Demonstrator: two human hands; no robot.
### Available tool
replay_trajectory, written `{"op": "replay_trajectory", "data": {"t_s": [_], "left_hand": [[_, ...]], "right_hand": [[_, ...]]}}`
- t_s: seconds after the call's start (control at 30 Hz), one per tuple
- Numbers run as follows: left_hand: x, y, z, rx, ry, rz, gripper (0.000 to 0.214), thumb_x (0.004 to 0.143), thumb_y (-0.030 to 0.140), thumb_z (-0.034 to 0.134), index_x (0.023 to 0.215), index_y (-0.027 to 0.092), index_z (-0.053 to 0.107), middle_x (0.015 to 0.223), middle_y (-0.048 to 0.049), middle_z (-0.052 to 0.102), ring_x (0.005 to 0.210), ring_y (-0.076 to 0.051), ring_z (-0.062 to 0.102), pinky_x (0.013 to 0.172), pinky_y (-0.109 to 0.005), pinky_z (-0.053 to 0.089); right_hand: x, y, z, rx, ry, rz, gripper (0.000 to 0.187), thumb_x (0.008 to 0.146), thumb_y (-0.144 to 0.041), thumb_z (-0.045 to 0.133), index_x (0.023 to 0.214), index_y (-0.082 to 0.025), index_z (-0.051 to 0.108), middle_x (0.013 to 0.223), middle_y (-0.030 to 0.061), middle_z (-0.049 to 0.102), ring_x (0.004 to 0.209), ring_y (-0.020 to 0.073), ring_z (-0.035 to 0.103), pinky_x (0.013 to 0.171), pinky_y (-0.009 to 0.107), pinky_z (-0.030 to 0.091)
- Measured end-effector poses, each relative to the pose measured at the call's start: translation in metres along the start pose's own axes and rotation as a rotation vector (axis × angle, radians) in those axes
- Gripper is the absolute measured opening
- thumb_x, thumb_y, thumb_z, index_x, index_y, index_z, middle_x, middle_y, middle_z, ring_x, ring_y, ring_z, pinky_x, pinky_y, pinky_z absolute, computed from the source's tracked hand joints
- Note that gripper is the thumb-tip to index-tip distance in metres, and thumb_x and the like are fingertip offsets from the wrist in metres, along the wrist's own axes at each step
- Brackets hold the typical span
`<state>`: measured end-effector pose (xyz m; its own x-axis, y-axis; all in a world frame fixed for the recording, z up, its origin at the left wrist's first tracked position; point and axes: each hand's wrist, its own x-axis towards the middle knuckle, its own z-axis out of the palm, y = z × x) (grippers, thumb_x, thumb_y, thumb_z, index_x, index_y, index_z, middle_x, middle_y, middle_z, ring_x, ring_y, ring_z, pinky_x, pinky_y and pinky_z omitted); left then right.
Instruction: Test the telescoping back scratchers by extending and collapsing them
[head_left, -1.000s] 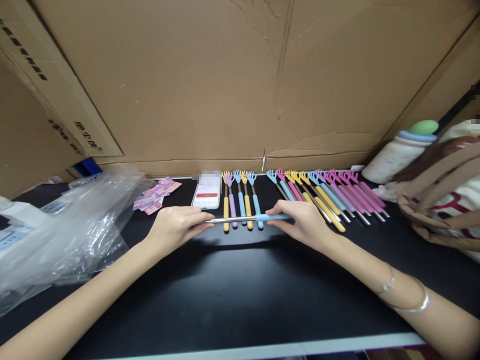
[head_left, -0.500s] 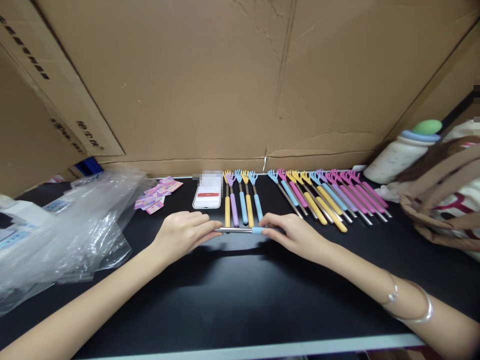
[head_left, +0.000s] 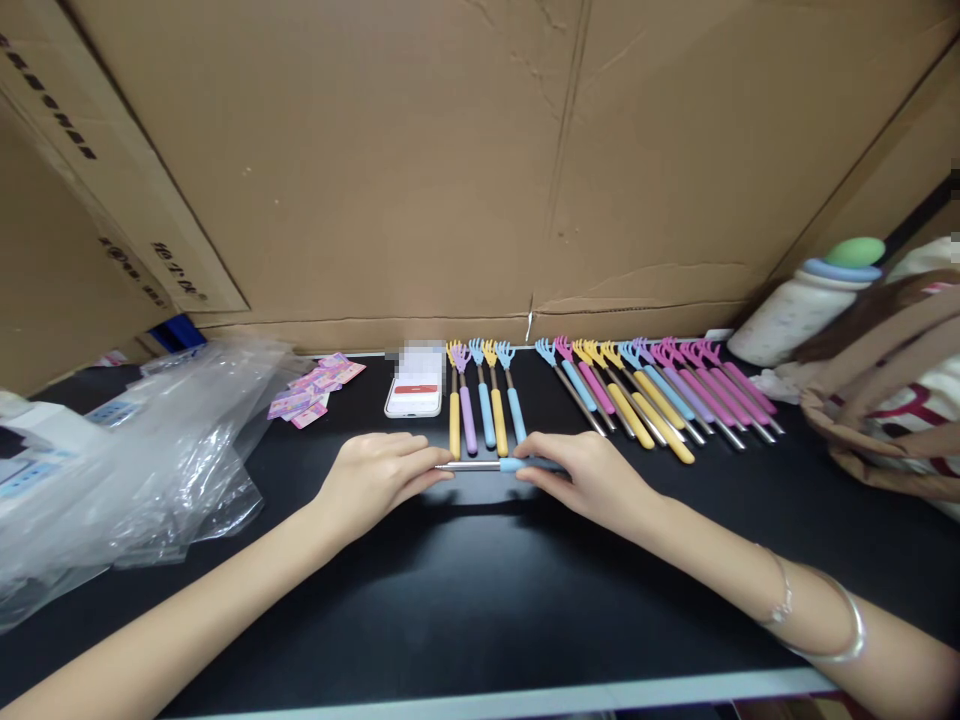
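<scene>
Both my hands hold one telescopic back scratcher (head_left: 480, 466) level above the black table (head_left: 480, 600). My left hand (head_left: 375, 480) pinches the end of its steel rod. My right hand (head_left: 589, 475) is wrapped round its blue handle. Only a short piece of rod shows between the hands. Just behind it lie a few scratchers in a small row (head_left: 484, 400), with yellow, purple and blue handles. A larger row of several scratchers (head_left: 660, 395) lies to the right, in blue, pink, yellow and purple.
A white phone (head_left: 414, 392) lies by the small row, pink slips (head_left: 315, 390) to its left. Crumpled clear plastic bags (head_left: 127, 460) cover the left side. A bottle (head_left: 806, 305) and a woven bag (head_left: 885, 400) stand at the right. Cardboard walls (head_left: 450, 160) close the back.
The rod between my hands has grown shorter as the hands came together. The scratcher also dropped a little closer to me.
</scene>
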<state>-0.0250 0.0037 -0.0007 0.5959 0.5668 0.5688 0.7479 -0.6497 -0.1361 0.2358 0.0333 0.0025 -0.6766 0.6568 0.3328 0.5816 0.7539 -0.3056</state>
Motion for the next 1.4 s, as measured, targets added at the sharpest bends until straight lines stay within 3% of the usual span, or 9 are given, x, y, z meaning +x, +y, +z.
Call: {"op": "replay_trajectory", "data": {"t_s": [0.23, 0.47, 0.73, 0.97, 1.23, 1.4], "left_hand": [[0.000, 0.003, 0.000, -0.038, -0.021, -0.037, 0.027, 0.090, 0.036, 0.042, 0.088, 0.022, 0.065, 0.065, 0.0027, 0.061, 0.058, -0.008, 0.056, 0.054, -0.019, 0.035], [-0.001, 0.008, 0.002, -0.047, -0.011, -0.038, 0.026, 0.089, 0.037, 0.044, 0.090, 0.021, 0.064, 0.062, 0.0030, 0.059, 0.055, -0.008, 0.053, 0.052, -0.019, 0.033], [0.000, 0.012, 0.003, 0.020, 0.028, -0.005, 0.025, 0.090, 0.035, 0.043, 0.088, 0.021, 0.064, 0.061, 0.0033, 0.058, 0.054, -0.008, 0.052, 0.051, -0.021, 0.032], [0.001, 0.014, 0.002, 0.095, 0.058, 0.038, 0.024, 0.090, 0.035, 0.044, 0.085, 0.021, 0.063, 0.060, 0.0035, 0.060, 0.053, -0.009, 0.052, 0.050, -0.023, 0.029], [0.003, 0.022, 0.004, 0.080, 0.040, 0.035, 0.025, 0.090, 0.035, 0.043, 0.083, 0.021, 0.062, 0.061, 0.0037, 0.060, 0.055, -0.009, 0.053, 0.050, -0.024, 0.029], [0.005, 0.032, 0.006, 0.059, -0.008, 0.047, 0.026, 0.090, 0.038, 0.043, 0.083, 0.021, 0.062, 0.058, 0.0040, 0.056, 0.053, -0.009, 0.052, 0.048, -0.024, 0.029]], "right_hand": [[-0.003, -0.002, 0.005, -0.174, 0.174, -0.158, 0.021, 0.089, -0.034, 0.045, 0.089, -0.018, 0.058, 0.077, -0.0007, 0.066, 0.067, 0.0086, 0.061, 0.058, 0.018, 0.038], [-0.005, -0.004, 0.009, -0.297, 0.262, -0.233, 0.021, 0.089, -0.033, 0.045, 0.087, -0.017, 0.059, 0.072, -0.0002, 0.065, 0.063, 0.0080, 0.059, 0.057, 0.018, 0.037], [-0.004, -0.009, 0.009, -0.189, 0.139, -0.135, 0.024, 0.090, -0.035, 0.041, 0.088, -0.018, 0.057, 0.076, 0.0009, 0.065, 0.067, 0.0097, 0.061, 0.058, 0.018, 0.038], [0.000, -0.014, 0.005, -0.075, -0.018, 0.003, 0.024, 0.089, -0.039, 0.042, 0.087, -0.020, 0.056, 0.078, -0.0002, 0.065, 0.056, 0.0083, 0.057, 0.054, 0.019, 0.036], [0.001, -0.018, 0.010, -0.102, -0.033, -0.035, 0.020, 0.089, -0.035, 0.042, 0.095, -0.021, 0.056, 0.086, -0.0003, 0.067, 0.066, 0.0103, 0.061, 0.059, 0.020, 0.038], [0.001, -0.028, 0.019, -0.162, -0.056, -0.074, 0.023, 0.091, -0.034, 0.037, 0.091, -0.019, 0.055, 0.077, 0.0016, 0.065, 0.064, 0.0112, 0.061, 0.054, 0.021, 0.035]]}}
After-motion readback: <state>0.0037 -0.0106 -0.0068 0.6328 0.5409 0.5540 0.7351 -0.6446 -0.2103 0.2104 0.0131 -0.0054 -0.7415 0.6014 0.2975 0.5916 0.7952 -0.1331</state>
